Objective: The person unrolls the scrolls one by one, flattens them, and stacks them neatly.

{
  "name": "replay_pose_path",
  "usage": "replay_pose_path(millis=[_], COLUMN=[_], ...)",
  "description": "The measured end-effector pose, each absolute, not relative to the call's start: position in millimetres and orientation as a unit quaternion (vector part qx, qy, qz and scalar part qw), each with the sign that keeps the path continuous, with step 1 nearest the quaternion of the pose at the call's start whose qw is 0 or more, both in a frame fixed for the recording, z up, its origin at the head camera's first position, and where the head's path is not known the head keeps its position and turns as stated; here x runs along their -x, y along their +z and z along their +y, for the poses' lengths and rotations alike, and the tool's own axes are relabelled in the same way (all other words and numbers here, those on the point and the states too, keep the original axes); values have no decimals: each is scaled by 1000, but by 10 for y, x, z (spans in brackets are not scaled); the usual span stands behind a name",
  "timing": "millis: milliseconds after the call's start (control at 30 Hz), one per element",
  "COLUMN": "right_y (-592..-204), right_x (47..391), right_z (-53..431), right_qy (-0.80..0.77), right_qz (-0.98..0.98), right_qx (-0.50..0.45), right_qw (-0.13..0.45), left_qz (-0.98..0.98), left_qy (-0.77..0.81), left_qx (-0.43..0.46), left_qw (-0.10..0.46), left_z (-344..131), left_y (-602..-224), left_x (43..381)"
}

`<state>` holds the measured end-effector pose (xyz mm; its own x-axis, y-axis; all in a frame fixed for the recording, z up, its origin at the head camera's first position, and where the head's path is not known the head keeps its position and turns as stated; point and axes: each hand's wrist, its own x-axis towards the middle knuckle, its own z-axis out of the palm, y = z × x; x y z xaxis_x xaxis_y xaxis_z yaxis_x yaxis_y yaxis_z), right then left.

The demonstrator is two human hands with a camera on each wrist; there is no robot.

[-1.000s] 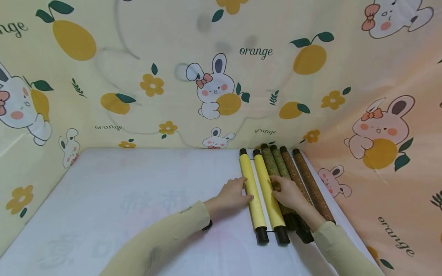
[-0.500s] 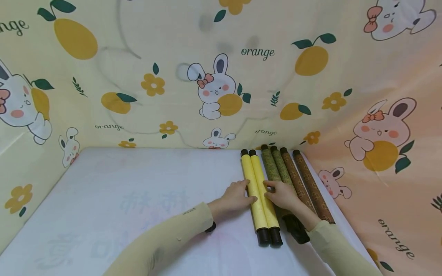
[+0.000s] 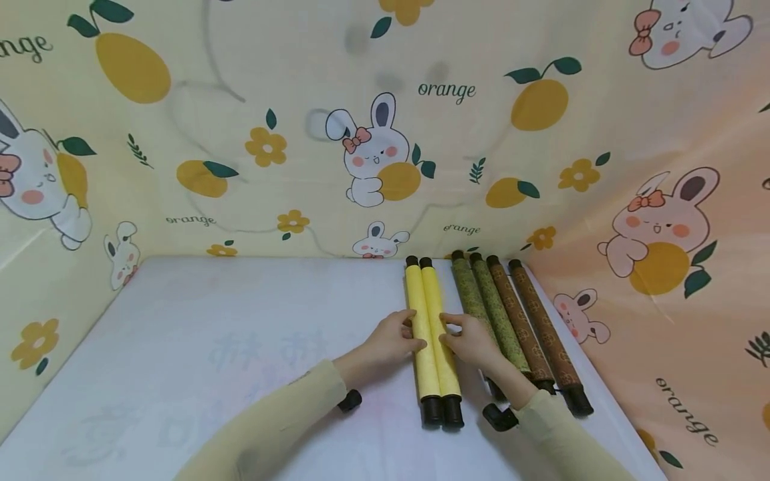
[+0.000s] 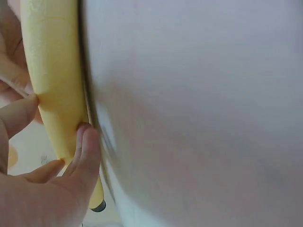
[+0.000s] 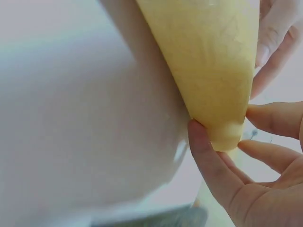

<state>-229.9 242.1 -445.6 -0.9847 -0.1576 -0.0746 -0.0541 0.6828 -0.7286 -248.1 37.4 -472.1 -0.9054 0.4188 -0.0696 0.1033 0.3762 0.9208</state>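
A yellow scroll, wound into two rolls with black end caps, lies on the white table in the head view. Its left roll and right roll lie side by side, nearly parallel. My left hand grips the left roll from its outer side; in the left wrist view, thumb and fingertips sit around the yellow paper. From the other side my right hand holds the right roll, with fingertips on both its edges in the right wrist view.
Right of the yellow scroll lie two green patterned rolls and two brown patterned rolls, all with black ends. My right forearm passes over their near ends. A printed cloth hangs behind the white table and along its sides.
The two yellow rolls, apart a second ago, were brought together. Both hands then shifted them left, away from the green rolls, and the gap there widened.
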Motion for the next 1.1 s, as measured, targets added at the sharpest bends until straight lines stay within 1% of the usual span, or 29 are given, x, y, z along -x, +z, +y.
replay_pose_path(millis=[133,400,633,833,1100], right_y=[-4464,-4523,-4575,-4617,-4637], right_x=[2306,2253,2179,2132,2096], right_z=[2155,1613,1226,985,817], right_qy=[-424,-456,-471,-477,-470], right_qz=[902,885,873,865,864], right_qx=[58,64,83,112,142], right_qw=[57,74,93,104,107], left_qz=[809,797,826,841,854], left_qy=[551,571,538,517,498], left_qx=[-147,-127,-109,-94,-94], left_qw=[145,150,128,125,114], left_z=[69,-542,-968,-1211,-1368], left_y=[-4696,-4708,-4708,-4701,-4724], left_x=[2462,2332,2204,2132,2052])
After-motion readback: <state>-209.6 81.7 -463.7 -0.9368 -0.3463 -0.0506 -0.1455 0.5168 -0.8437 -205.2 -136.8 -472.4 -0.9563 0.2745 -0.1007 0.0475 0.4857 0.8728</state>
